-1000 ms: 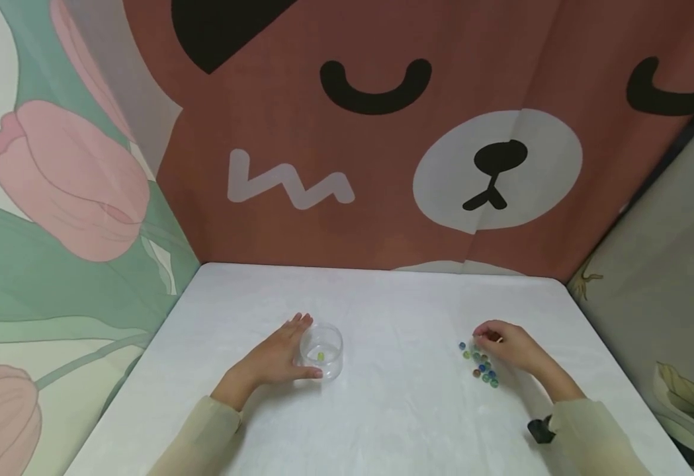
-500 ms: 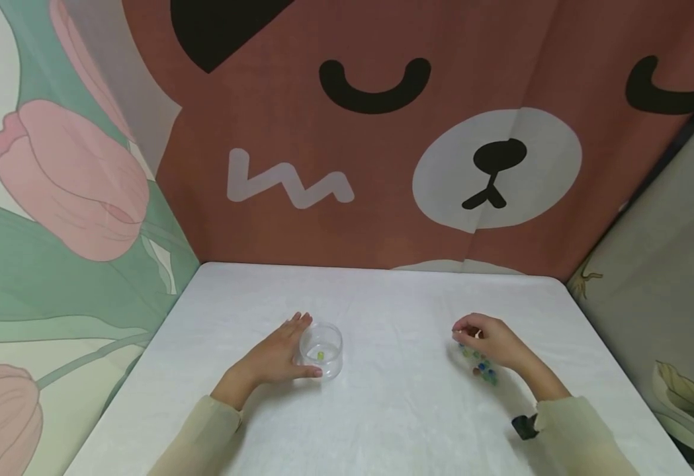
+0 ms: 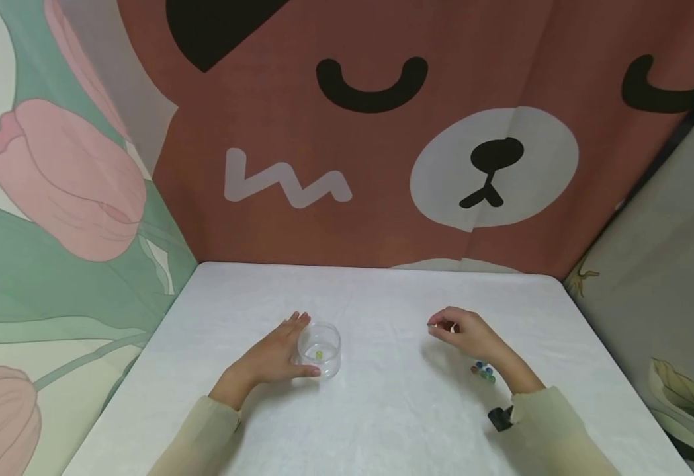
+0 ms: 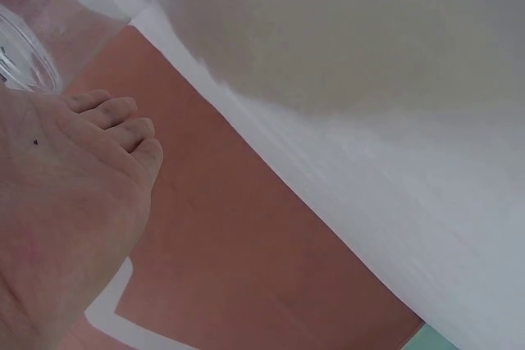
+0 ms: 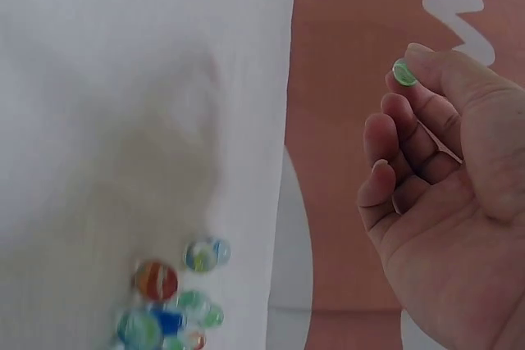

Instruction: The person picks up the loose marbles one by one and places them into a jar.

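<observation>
Pinched between the thumb and forefinger of my right hand point(image 3: 464, 332) is a green glass marble point(image 5: 404, 73), raised above the white table. To the left, a clear round cup point(image 3: 330, 369) stands upright with a yellow-green marble point(image 3: 319, 355) inside. My left hand point(image 3: 272, 354) rests at the cup's left side, its thumb along the near side and its fairly straight fingers reaching towards the far side. Below the right hand lies a cluster of marbles point(image 3: 486, 377), partly hidden by the wrist in the head view. An orange-brown marble point(image 5: 156, 279) shows among them in the right wrist view.
The white table point(image 3: 382, 423) ends at a brown bear-print curtain point(image 3: 299, 231) behind. Floral curtains point(image 3: 67, 185) border it left and right. A black device point(image 3: 500, 418) sits at the right wrist.
My right hand has lifted off the marble cluster and moved left towards the cup, carrying a marble. The left hand and the cup have stayed in place.
</observation>
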`<state>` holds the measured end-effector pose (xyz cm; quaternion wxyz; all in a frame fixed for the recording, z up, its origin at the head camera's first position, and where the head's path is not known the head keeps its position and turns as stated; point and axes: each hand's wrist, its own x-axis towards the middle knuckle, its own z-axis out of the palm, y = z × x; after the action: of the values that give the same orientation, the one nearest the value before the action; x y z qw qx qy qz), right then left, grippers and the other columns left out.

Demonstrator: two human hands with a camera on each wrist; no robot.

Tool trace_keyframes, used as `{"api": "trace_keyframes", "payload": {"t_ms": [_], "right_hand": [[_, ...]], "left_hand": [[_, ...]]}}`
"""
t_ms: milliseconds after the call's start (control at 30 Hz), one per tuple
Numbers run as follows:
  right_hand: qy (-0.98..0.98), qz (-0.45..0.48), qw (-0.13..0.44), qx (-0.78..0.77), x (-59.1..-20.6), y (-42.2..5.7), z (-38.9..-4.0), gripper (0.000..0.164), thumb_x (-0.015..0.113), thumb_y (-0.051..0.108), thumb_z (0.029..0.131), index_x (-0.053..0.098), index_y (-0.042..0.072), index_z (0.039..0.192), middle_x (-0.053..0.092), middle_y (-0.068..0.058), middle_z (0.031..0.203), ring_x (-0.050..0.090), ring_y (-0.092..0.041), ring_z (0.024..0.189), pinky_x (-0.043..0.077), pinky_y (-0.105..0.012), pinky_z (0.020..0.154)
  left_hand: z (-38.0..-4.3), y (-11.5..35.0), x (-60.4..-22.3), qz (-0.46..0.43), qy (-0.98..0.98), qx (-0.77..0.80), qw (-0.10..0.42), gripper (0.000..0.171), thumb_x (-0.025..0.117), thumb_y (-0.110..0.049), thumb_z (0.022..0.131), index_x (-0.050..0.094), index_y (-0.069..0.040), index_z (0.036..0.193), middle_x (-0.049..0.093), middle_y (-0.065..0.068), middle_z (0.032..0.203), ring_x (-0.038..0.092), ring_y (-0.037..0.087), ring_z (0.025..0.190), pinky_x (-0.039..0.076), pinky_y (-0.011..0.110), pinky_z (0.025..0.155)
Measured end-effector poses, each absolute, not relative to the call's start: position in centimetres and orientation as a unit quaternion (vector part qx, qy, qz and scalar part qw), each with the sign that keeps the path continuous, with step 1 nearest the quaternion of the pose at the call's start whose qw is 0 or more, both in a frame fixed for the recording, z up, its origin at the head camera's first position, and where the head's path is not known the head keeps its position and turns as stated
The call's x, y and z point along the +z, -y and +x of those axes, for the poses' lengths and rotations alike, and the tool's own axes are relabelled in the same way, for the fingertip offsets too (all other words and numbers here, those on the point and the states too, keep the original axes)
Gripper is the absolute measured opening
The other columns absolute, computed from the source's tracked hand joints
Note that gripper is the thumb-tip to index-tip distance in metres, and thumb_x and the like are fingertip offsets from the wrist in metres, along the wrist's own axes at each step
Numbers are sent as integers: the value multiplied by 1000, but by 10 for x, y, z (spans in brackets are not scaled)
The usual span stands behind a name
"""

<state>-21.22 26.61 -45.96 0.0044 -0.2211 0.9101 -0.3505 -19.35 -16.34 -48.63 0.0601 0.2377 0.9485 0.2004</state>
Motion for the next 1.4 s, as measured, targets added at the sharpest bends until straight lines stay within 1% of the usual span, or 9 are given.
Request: {"api": "trace_keyframes", "payload": {"t_ms": [167,400,467,633,900,1033,1200,1300,1400], "right_hand": [[-904,-226,3,-362,-458,-251,-213,18,73,17,94,74,8,109,62,7,88,53,-11,79,49,-21,65],[-887,-229,-26,-400,-462,-224,-211,14,75,17,93,76,12,106,62,9,86,52,-9,76,47,-22,64],[-882,-232,-36,-410,-463,-218,-211,15,75,16,92,77,10,106,61,9,84,52,-8,75,47,-22,63],[-867,-239,-46,-435,-466,-199,-211,13,76,16,92,77,11,104,61,8,83,52,-8,73,47,-23,61],[-854,-235,-19,-464,-464,-167,-209,15,75,19,93,77,12,105,61,7,84,52,-10,76,47,-22,64],[-853,-229,-5,-469,-457,-151,-208,16,75,22,93,77,13,107,61,6,85,53,-12,79,47,-22,64],[-853,-227,4,-470,-457,-133,-208,17,75,21,93,77,12,107,61,6,86,54,-13,79,48,-22,65],[-852,-230,12,-470,-461,-125,-206,14,75,21,93,77,14,106,61,7,86,54,-12,80,49,-22,66],[-852,-230,21,-471,-463,-117,-206,14,75,22,94,77,16,106,61,6,87,54,-12,81,49,-22,67]], "left_hand": [[-193,165,-484,236,-946,213,60,117,73,-70,78,23,-4,161,25,13,167,18,29,156,21,48,126],[-192,167,-485,236,-946,212,68,118,70,-74,78,23,-5,161,22,13,167,17,29,156,20,49,126],[-193,165,-485,237,-946,209,69,118,70,-73,79,22,-4,161,22,13,167,16,28,156,19,48,127],[-194,163,-485,232,-946,215,74,118,72,-72,78,22,-5,161,22,12,167,16,28,156,20,49,126],[-193,164,-484,223,-947,216,82,117,72,-72,78,20,-8,162,20,8,168,15,27,156,22,50,126],[-194,162,-483,226,-949,208,71,117,73,-71,79,21,-6,162,22,9,168,16,27,156,22,49,126],[-194,160,-480,219,-947,223,72,115,76,-67,78,24,-5,161,25,11,167,17,30,156,23,53,125],[-192,159,-480,215,-945,232,80,115,77,-65,78,25,-5,160,25,12,167,16,31,156,24,56,124],[-192,160,-482,217,-945,232,82,115,77,-65,78,24,-6,161,24,11,167,15,30,156,24,56,124]]}}
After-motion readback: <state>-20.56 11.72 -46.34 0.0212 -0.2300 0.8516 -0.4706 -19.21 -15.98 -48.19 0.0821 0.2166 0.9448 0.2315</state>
